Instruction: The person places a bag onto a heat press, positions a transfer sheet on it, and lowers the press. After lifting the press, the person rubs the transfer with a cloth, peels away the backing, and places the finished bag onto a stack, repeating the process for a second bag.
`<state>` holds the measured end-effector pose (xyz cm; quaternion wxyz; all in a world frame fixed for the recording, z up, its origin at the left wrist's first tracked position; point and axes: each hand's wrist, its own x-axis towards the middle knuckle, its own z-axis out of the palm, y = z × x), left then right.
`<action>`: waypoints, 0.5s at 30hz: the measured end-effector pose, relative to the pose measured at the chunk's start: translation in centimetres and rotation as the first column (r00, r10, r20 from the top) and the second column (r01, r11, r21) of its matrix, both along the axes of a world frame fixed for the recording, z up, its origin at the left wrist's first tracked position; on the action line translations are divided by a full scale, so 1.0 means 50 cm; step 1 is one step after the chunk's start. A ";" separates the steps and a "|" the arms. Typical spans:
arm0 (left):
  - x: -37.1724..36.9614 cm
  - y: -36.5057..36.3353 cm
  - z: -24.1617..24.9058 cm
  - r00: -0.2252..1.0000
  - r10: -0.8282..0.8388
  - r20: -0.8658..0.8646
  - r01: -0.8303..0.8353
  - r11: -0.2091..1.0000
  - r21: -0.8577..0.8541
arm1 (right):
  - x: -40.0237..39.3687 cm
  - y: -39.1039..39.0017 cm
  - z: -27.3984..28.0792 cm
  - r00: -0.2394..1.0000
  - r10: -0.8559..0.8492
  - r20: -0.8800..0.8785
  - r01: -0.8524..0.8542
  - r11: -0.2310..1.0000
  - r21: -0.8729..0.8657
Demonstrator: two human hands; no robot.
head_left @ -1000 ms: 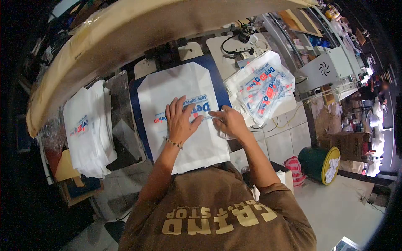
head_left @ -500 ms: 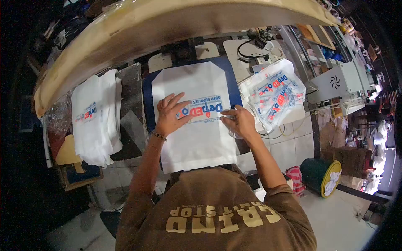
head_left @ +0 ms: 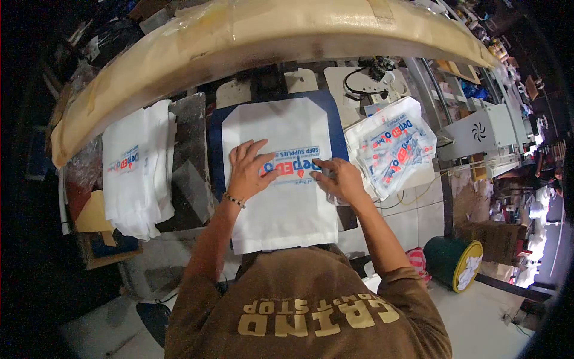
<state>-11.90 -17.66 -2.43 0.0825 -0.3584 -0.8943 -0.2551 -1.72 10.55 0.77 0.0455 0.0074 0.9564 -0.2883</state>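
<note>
A white bag (head_left: 281,218) lies flat on a blue board (head_left: 336,128), with a blue and red printed film (head_left: 299,164) across its middle. My left hand (head_left: 250,170) rests with fingers spread on the bag and the film's left end. At the film's right end is my right hand (head_left: 339,179), thumb and forefinger close together at its edge; whether they grip it is hard to tell. A stack of printed white bags (head_left: 137,170) lies to the left. On the right sits a pile of printed transfer films (head_left: 394,146).
A long padded yellowish beam (head_left: 257,30) arches over the far side. Behind the films lies a black cable (head_left: 359,90). A grey-white machine box (head_left: 475,131) stands at the right, above a green drum with a yellow rim (head_left: 451,263).
The view has shifted slightly, so the bag and board sit a little lower. My right hand has moved slightly inward over the film's right end; my left hand remains spread on it.
</note>
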 end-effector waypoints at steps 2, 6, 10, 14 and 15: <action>0.007 0.008 -0.007 1.000 0.020 -0.010 -0.019 1.000 0.020 | -0.002 -0.002 -0.002 0.997 -0.027 0.069 0.025 0.999 0.019; 0.003 0.014 -0.013 0.999 0.029 0.018 -0.029 0.999 0.020 | -0.002 -0.008 -0.005 0.999 -0.008 -0.047 0.008 1.000 -0.003; 0.001 0.015 -0.013 0.999 0.017 0.051 -0.017 1.000 -0.001 | -0.004 -0.011 -0.005 0.999 0.029 -0.014 -0.027 0.993 0.119; 0.003 0.016 -0.019 1.000 0.009 -0.010 -0.008 0.999 0.036 | -0.006 -0.007 -0.009 0.999 0.038 -0.031 -0.035 0.994 0.102; 0.002 0.015 -0.018 1.000 0.005 -0.006 -0.005 0.999 0.037 | -0.007 -0.006 -0.013 0.997 0.045 -0.064 -0.039 0.995 0.095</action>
